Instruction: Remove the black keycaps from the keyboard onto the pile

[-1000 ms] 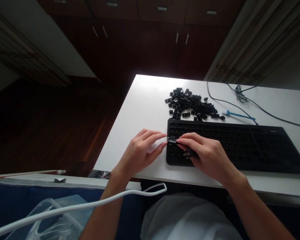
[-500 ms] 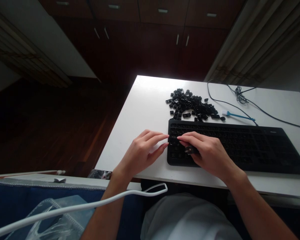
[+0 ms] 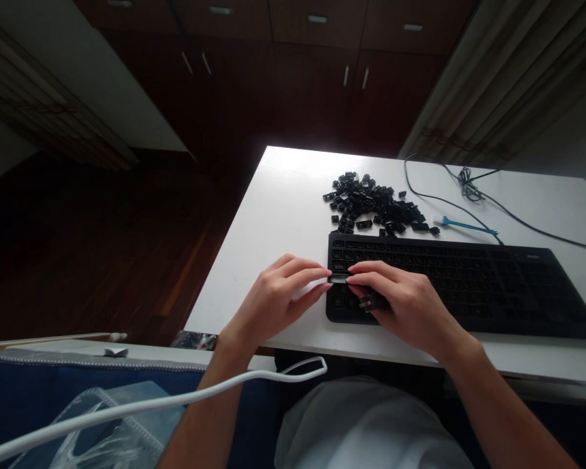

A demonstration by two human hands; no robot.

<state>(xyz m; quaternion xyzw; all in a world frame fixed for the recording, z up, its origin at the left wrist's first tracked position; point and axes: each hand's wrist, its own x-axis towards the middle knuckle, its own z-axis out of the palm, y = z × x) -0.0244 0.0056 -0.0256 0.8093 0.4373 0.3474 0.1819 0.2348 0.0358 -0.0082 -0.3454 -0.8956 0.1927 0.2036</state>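
A black keyboard point(image 3: 469, 286) lies on the white table, with many of its keycaps off. A wide keycap point(image 3: 338, 279), its top catching the light, is at the keyboard's left end between my two hands. My left hand point(image 3: 286, 290) pinches its left end with thumb and forefinger. The fingertips of my right hand point(image 3: 407, 296) are at its right end. Tucked under the right palm is a small dark tool point(image 3: 374, 301) with a metallic tip, mostly hidden by the fingers. Whether the keycap is seated or lifted I cannot tell.
Behind the keyboard lies a heap of loose black keycaps point(image 3: 376, 202). A blue brush point(image 3: 469, 226) is to the right of it, near a black cable point(image 3: 469, 185). A white curved rod point(image 3: 176, 397) crosses low in front of the left forearm. The table point(image 3: 283, 195) ends at the left.
The wide keycap between my fingers now shows a bright top. My right fingertips have come slightly lower towards me, with the dark tool shifted a little. The left hand has barely moved.
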